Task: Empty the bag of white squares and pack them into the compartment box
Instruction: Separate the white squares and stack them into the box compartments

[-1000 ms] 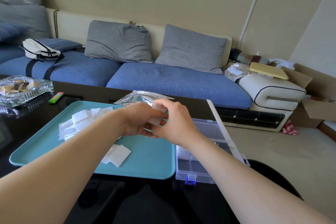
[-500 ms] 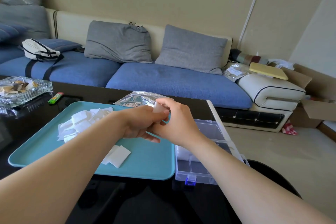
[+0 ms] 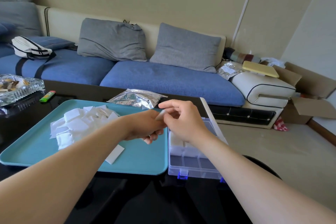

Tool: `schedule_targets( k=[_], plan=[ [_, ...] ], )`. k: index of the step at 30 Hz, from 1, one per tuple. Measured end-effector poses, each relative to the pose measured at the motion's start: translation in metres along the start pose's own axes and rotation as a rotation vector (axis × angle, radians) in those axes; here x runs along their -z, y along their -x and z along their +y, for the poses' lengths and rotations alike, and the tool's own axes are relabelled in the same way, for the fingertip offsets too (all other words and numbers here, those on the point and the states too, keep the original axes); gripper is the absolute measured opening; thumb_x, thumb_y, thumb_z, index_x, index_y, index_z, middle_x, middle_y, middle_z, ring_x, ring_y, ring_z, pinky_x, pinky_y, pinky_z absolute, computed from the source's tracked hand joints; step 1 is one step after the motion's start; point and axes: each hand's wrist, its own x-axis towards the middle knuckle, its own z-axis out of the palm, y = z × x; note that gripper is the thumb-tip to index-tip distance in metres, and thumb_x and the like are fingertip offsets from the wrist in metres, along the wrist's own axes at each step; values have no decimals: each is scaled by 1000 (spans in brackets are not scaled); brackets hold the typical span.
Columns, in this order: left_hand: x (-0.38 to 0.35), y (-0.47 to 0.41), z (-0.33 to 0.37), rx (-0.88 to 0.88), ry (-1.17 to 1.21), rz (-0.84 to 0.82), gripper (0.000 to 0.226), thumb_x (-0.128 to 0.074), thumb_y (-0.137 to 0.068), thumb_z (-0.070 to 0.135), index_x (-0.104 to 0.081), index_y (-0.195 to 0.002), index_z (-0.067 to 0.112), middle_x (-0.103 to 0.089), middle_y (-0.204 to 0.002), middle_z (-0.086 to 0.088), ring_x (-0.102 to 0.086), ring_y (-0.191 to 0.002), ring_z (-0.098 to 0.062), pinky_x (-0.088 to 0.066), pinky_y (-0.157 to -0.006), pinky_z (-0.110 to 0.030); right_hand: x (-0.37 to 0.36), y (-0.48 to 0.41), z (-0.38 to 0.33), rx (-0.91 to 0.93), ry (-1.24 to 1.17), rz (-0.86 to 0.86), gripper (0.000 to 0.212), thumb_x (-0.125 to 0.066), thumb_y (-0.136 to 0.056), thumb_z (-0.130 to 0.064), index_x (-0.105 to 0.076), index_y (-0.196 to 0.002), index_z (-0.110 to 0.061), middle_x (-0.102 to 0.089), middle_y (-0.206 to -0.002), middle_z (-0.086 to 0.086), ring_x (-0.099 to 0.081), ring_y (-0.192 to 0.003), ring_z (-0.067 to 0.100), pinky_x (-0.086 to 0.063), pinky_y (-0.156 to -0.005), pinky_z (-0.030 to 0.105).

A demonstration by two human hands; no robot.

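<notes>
Hands have drawn apart: right hand (image 3: 181,120) is now over the compartment box (image 3: 192,168), pinching one white square (image 3: 161,115). Left hand (image 3: 143,125) has its fingers curled under, grip unclear. Wrist hides the box's far cells. Pile of squares (image 3: 76,125) uncountable, one loose square (image 3: 115,153), one teal tray (image 3: 36,151), one foil bag (image 3: 138,98) far. Black table (image 3: 20,120), blue sofa (image 3: 163,80).

Left hand (image 3: 145,126), right hand (image 3: 182,123) pinch white square (image 3: 160,115) over tray (image 3: 36,152) edge, beside compartment box (image 3: 193,169).
</notes>
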Motion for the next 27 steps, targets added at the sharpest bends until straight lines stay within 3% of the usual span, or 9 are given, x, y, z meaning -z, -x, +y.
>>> schedule_targets(
  k=[3, 5, 7, 9, 13, 17, 20, 23, 27],
  plan=[
    [-15, -7, 4, -56, -75, 61, 18, -48, -103, 14, -62, -108, 5, -56, -82, -7, -49, -59, -16, -45, -59, -32, 9, 3, 2, -31, 4, 13, 29, -62, -91, -6, -83, -86, -26, -78, -85, -17, -73, -85, 5, -62, -79, 32],
    [-26, -15, 6, -133, -250, 171, 18, -57, -101, 25, -63, -110, 10, -64, -95, -7, -61, -75, -21, -48, -61, -29, 18, 4, 3, -82, 6, 68, 32, -57, -91, -6, -81, -88, -27, -77, -88, -16, -71, -89, 3, -61, -76, 27],
    [-35, -22, 3, -177, -426, 312, 24, -66, -98, 34, -60, -111, 15, -62, -108, -3, -60, -96, -23, -44, -71, -25, 30, 3, 8, -124, 68, 136, 33, -54, -92, -7, -79, -92, -28, -74, -96, -18, -64, -92, -4, -51, -74, 17],
    [-43, -23, -3, -242, -544, 381, 25, -65, -98, 32, -58, -118, 19, -55, -117, -1, -55, -108, -21, -43, -82, -26, 44, 2, 15, -175, 124, 156, 30, -51, -95, -12, -75, -94, -31, -70, -108, -12, -61, -93, -3, -45, -72, 20],
    [-61, -18, -6, -420, -823, 350, 28, -54, -103, 29, -56, -130, 25, -48, -129, 2, -49, -118, -24, -45, -100, -41, 67, 9, 36, -330, 296, 26, 29, -48, -105, -13, -71, -97, -29, -65, -118, 2, -61, -96, 8, -40, -63, 16],
    [-78, -20, -6, -530, -1002, 317, 35, -45, -109, 35, -46, -144, 28, -43, -144, 6, -46, -127, -21, -41, -103, -36, 75, 21, 48, -440, 389, -142, 33, -45, -106, -5, -72, -105, -22, -62, -130, 5, -54, -106, 18, -45, -83, 27],
    [-84, -24, -7, -566, -1052, 309, 38, -41, -110, 36, -42, -147, 29, -41, -146, 7, -48, -126, -21, -42, -103, -37, 76, 27, 49, -436, 419, -249, 36, -44, -103, 0, -74, -107, -20, -59, -132, 5, -55, -112, 22, -45, -82, 27],
    [-85, -25, -11, -561, -1098, 289, 36, -39, -111, 35, -43, -146, 29, -44, -143, 7, -50, -121, -21, -43, -98, -35, 72, 29, 52, -405, 476, -293, 34, -49, -101, 0, -73, -115, -20, -60, -129, 2, -58, -121, 26, -47, -91, 29],
    [-82, -27, -17, -521, -1047, 231, 30, -40, -111, 32, -48, -140, 29, -50, -136, 7, -51, -117, -21, -45, -98, -36, 71, 30, 62, -424, 526, -315, 29, -59, -103, -11, -58, -129, -23, -51, -120, -2, -57, -114, 20, -44, -92, 27]
  ],
)
